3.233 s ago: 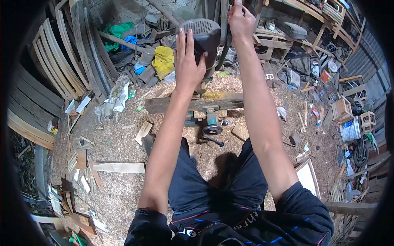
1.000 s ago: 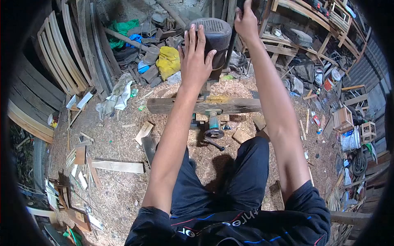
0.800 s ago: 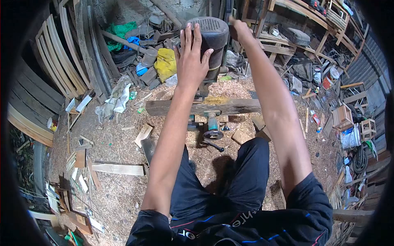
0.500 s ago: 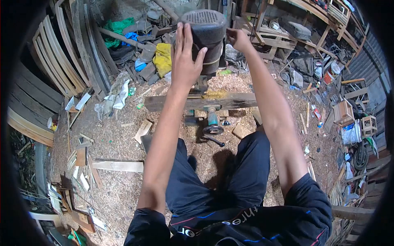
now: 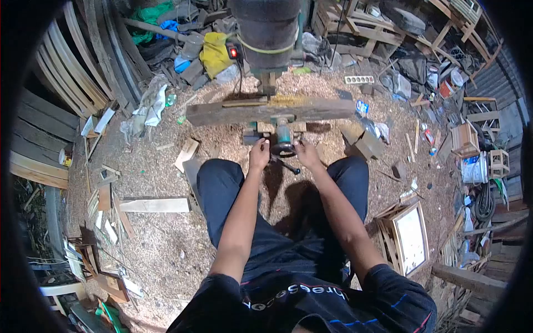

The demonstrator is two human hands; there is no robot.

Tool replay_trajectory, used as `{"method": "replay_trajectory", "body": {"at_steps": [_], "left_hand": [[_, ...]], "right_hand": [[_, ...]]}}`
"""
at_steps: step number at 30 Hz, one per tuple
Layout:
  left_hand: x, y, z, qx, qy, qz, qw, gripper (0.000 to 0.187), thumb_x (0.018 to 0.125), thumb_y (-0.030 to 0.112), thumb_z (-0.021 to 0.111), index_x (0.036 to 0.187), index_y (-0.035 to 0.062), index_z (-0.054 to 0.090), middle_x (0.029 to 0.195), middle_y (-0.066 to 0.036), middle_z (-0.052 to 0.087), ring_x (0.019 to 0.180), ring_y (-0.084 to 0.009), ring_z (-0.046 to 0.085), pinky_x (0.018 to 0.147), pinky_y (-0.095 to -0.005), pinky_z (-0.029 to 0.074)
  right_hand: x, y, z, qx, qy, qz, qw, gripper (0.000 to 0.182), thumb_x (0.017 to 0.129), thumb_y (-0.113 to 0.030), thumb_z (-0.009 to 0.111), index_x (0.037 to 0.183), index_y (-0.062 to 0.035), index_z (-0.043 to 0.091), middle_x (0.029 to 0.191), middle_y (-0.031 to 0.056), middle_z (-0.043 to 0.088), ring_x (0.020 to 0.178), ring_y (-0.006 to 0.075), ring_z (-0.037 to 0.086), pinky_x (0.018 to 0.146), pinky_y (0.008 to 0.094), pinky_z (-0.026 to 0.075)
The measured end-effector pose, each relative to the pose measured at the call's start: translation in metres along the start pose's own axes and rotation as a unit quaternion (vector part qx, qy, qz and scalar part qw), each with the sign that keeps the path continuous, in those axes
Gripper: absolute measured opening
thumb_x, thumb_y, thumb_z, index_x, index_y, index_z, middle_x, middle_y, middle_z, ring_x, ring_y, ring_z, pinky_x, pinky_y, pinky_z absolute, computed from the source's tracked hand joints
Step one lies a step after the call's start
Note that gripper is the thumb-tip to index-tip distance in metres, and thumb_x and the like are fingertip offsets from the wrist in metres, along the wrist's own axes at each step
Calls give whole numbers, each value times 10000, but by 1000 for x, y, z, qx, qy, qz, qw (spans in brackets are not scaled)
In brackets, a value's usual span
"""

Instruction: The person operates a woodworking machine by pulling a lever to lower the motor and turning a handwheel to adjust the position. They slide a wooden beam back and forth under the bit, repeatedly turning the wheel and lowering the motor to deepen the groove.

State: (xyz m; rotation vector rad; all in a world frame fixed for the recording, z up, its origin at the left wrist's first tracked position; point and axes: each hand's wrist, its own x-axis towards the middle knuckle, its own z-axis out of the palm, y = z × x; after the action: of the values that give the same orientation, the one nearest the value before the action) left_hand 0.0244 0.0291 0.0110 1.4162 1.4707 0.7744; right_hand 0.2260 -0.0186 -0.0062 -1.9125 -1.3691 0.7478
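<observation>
Both hands are low at the black handwheel (image 5: 284, 150) of a green machine. My left hand (image 5: 259, 155) is at the wheel's left side, its fingers curled on the rim. At the right side, my right hand (image 5: 307, 154) has its fingers bent round the rim. Just beyond them a long dark wooden beam (image 5: 222, 113) lies crosswise, with yellowish sawdust on top. Above it stands the dark machine head (image 5: 265, 33), and a switch (image 5: 233, 53) with a red light shows at its left.
Wood offcuts (image 5: 366, 145) lie right of the machine and a pale board (image 5: 155, 205) lies at left. A framed wooden box (image 5: 410, 237) stands at lower right. Curved slats (image 5: 66, 72) lean at upper left. Wood shavings cover the floor.
My hands have left the machine head and come down to the handwheel. The view has shifted, so the machine head sits higher in it and the red-lit switch shows.
</observation>
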Motion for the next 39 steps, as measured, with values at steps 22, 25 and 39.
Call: {"method": "replay_trajectory", "body": {"at_steps": [22,25,39], "left_hand": [[-12,10,25,40,54,66,996,379,981,324,476,1092,-20,588,984,-220,649,964,-359,627,875,-414,464],[-3,71,-15,-36,175,184,966,301,961,261,542,1023,-26,607,918,-185,660,882,-290,641,819,-385,479],[93,225,-119,-73,293,204,931,445,847,394,722,768,-34,630,653,-99,645,606,-174,584,611,-333,449]], "right_hand": [[-7,-41,26,80,148,-86,982,415,935,-299,559,1139,59,510,1111,274,551,1058,432,530,939,447,408],[3,-98,-12,103,248,-171,948,351,899,-202,603,1144,38,524,1080,232,563,1049,378,543,932,415,416],[30,-176,-66,169,137,-77,973,351,899,-297,627,891,53,657,785,191,680,733,252,671,696,362,502]]}}
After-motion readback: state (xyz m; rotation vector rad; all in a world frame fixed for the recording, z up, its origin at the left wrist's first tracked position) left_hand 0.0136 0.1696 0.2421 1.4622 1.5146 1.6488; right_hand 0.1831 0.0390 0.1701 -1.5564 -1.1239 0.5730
